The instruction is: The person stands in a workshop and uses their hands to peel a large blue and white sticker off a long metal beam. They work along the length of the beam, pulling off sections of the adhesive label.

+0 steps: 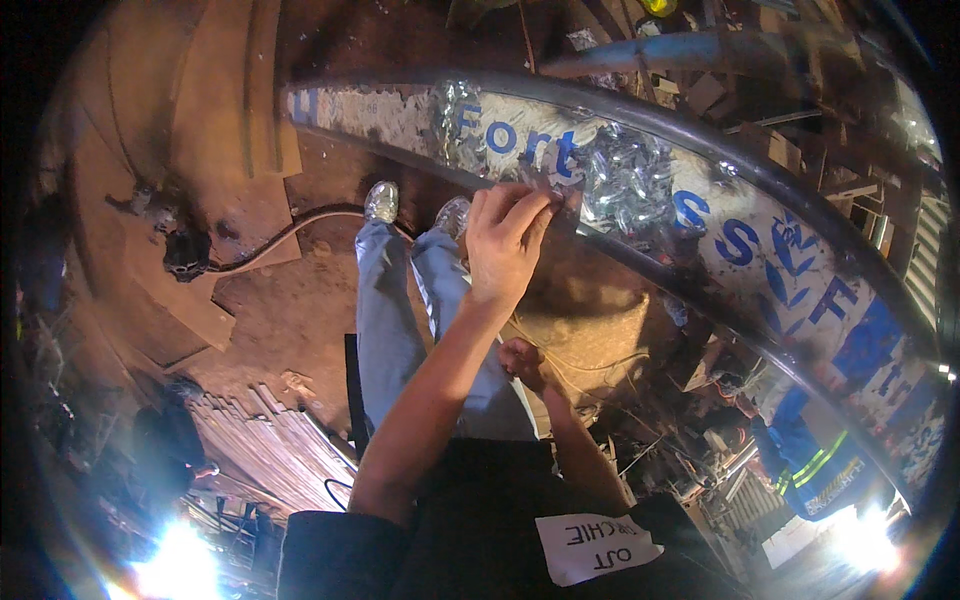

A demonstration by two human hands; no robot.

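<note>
In front of me a long white panel [735,190] with blue lettering curves from left to right between two dark tubes [640,262]. Crumpled, shiny clear plastic film [628,180] wraps part of it. My left hand [508,232] reaches forward to the panel's near edge. Its thumb and fingers pinch what looks like a loose bit of the film, partly hidden by the fingertips. Lower down, my right hand [524,362] is closed beside my thigh. What it holds, if anything, is hidden. Thin yellow cord [575,382] runs close by it.
Brown sheets [215,110] lie on the left, with a dark tool [185,250] and its hose [290,232]. Long thin rods [270,435] are stacked at lower left. At right is a person in blue work clothes with reflective stripes [815,462]. Scrap clutters the upper right.
</note>
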